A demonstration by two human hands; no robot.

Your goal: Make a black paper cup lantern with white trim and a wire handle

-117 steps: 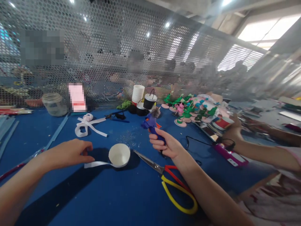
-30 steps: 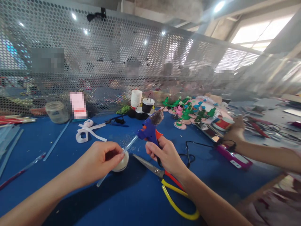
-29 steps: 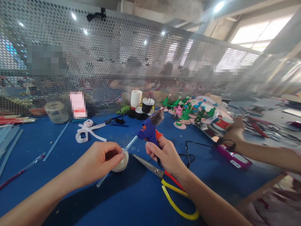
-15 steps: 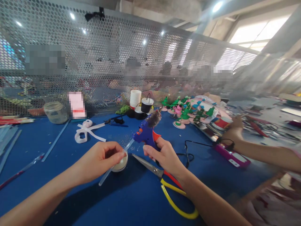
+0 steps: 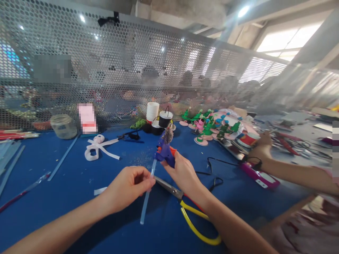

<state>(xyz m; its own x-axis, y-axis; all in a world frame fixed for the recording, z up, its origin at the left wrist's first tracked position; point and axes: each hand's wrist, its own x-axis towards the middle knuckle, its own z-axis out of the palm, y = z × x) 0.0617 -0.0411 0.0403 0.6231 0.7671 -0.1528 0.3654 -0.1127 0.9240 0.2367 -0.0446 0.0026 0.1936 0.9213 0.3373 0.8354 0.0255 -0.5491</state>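
Note:
My right hand (image 5: 182, 173) grips a blue glue gun (image 5: 165, 151) with an orange trigger, its nozzle pointing away and up. A clear glue stick (image 5: 147, 195) runs from the gun's back end down toward me. My left hand (image 5: 129, 188) pinches that stick near its middle with thumb and fingertips. Both hands hover over the blue table (image 5: 79, 211). Scissors (image 5: 185, 201) with red and yellow handles lie under my right wrist. A white strip end (image 5: 100, 191) shows left of my left hand; the white cup is hidden.
White ribbon (image 5: 97, 148), a glass jar (image 5: 63, 126), stacked white cups (image 5: 153, 112) and a black-wrapped cup (image 5: 165, 119) stand near the perforated metal screen. Green and pink craft pieces (image 5: 212, 128) lie right. Another person's arm (image 5: 286, 169) rests by a pink device (image 5: 259, 178). Loose glue sticks (image 5: 63, 157) lie left.
The glue gun turned so its rear faces me and the stick now hangs steeper. My left hand slid right over the white cup, hiding it.

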